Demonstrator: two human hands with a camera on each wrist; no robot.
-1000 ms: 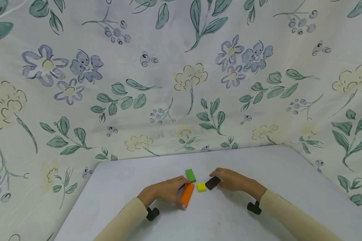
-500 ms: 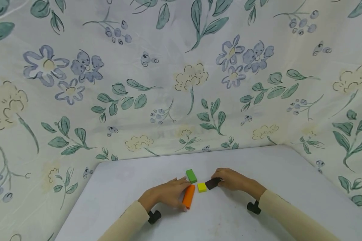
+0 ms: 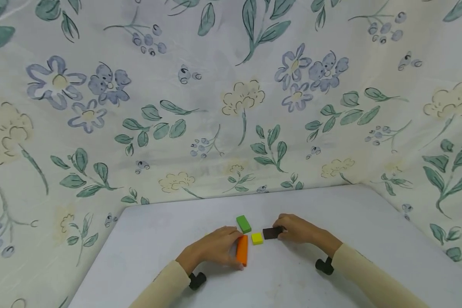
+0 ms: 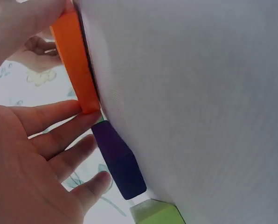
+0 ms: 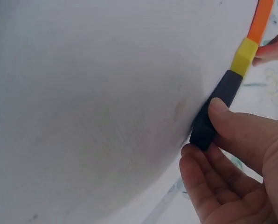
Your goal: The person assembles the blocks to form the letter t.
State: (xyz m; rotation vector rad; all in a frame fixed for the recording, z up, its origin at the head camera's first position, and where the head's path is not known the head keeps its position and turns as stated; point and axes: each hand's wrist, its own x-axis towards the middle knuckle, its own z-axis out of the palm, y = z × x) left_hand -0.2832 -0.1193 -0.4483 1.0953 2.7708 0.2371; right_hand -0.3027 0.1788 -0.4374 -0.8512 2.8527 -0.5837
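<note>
On the white table, my left hand (image 3: 217, 247) spans an orange block (image 3: 242, 251) lengthwise, thumb at its near end and fingertips at its far end. My right hand (image 3: 298, 229) pinches the right end of a black block (image 3: 271, 233), thumb against its face in the right wrist view. Between the two lies a small yellow block (image 3: 257, 238), close to both. Behind it is a green block (image 3: 244, 224) that neither hand holds. In the left wrist view, a dark purple block (image 4: 118, 158) and a light green block (image 4: 158, 213) lie beyond my fingertips.
A white tabletop (image 3: 292, 278) spreads around the blocks. Floral cloth (image 3: 231, 141) rises behind its back edge and at both sides. Black wrist cameras sit under both forearms, close above the table.
The orange block has turned from slanted to nearly straight, pointing away from me. The black block has swung from diagonal to almost level, its left end near the yellow block.
</note>
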